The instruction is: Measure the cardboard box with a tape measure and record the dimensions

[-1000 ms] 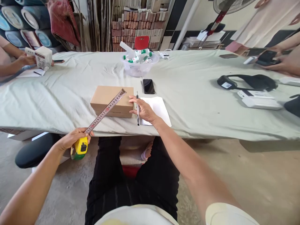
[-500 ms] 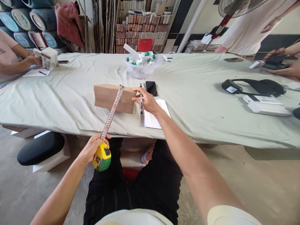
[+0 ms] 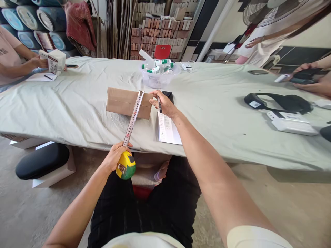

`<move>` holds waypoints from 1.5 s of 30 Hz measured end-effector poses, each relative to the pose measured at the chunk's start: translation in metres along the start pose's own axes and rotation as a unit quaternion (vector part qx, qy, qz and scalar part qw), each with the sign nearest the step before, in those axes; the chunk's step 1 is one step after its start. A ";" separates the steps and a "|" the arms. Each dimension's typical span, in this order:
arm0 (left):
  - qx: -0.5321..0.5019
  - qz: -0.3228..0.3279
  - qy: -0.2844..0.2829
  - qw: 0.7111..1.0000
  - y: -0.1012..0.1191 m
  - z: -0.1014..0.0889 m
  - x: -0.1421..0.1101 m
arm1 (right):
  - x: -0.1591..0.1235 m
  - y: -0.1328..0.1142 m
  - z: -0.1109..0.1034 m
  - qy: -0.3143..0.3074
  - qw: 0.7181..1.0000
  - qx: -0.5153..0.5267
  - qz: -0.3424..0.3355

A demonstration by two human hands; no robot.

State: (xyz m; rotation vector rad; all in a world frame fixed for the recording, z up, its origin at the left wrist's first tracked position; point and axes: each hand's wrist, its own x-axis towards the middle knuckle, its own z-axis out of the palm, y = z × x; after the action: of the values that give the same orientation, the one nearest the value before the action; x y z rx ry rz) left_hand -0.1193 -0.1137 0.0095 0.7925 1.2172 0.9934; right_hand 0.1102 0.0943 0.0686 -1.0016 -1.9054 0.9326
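Here, bottles [image 3: 155,70] in a translucent basin [image 3: 156,82] beyond the cardboard box [image 3: 120,100].

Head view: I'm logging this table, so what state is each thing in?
Box: looks closed and tilted
Tape measure: blade drawn out, slanting across the box
Left hand: gripping the tape measure
Pen: held in the right hand, by the box's right end
Paper: written on
Phone: partly hidden, screen unclear
Basin: holding bottles
Bottles: lying down, green caps visible
Tablecloth: creased
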 end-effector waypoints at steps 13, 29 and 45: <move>-0.007 0.006 0.042 0.999 0.006 0.023 0.022 | 0.014 -0.003 -0.007 -0.014 0.999 0.035 0.038; 0.056 0.042 0.085 0.994 -0.003 0.026 0.026 | 0.013 -0.002 -0.005 -0.009 0.998 0.045 0.036; -0.009 0.106 0.039 0.994 0.004 0.022 0.012 | -0.010 0.001 0.008 -0.018 1.000 0.023 0.002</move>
State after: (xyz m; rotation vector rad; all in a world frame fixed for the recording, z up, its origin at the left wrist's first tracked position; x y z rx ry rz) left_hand -0.0977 -0.1006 0.0129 0.8884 1.2070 1.2168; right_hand 0.1071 0.0836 0.0614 -0.9669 -1.9041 0.9990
